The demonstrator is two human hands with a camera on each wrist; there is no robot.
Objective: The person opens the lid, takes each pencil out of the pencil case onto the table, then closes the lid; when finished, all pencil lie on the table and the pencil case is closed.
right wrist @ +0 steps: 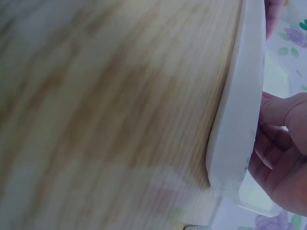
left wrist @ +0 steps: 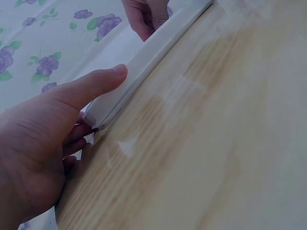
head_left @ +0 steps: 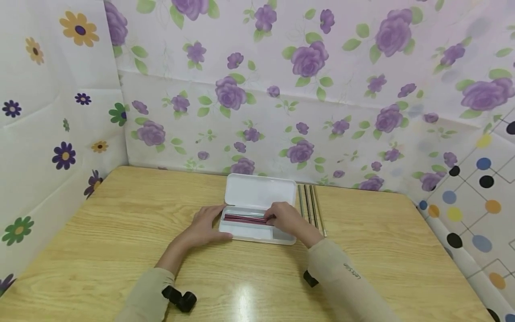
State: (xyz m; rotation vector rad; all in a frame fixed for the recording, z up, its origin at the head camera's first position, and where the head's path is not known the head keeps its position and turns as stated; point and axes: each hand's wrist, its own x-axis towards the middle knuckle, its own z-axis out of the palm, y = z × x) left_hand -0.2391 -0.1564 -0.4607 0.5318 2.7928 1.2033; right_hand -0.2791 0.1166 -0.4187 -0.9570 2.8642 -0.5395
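A white plastic pencil case (head_left: 249, 231) lies on the table with its lid (head_left: 260, 190) raised toward the wall. Several dark red pencils (head_left: 245, 218) lie lengthwise in its long back compartment, beside something pale. My left hand (head_left: 202, 228) grips the case's left end. In the left wrist view its thumb (left wrist: 103, 82) lies along the front wall and the other fingers wrap the corner. Inside the case, my right hand (head_left: 286, 219) pinches the dark red pencils near their right ends. In the right wrist view, the case wall hides the fingertips of that hand (right wrist: 283, 148).
Several pencils (head_left: 310, 203), dark, grey and gold, lie side by side on the table just right of the case. Wood-grain tabletop (head_left: 141, 214) surrounds everything. A flowered sheet (head_left: 281, 112) covers the wall behind, with patterned sheets at both sides.
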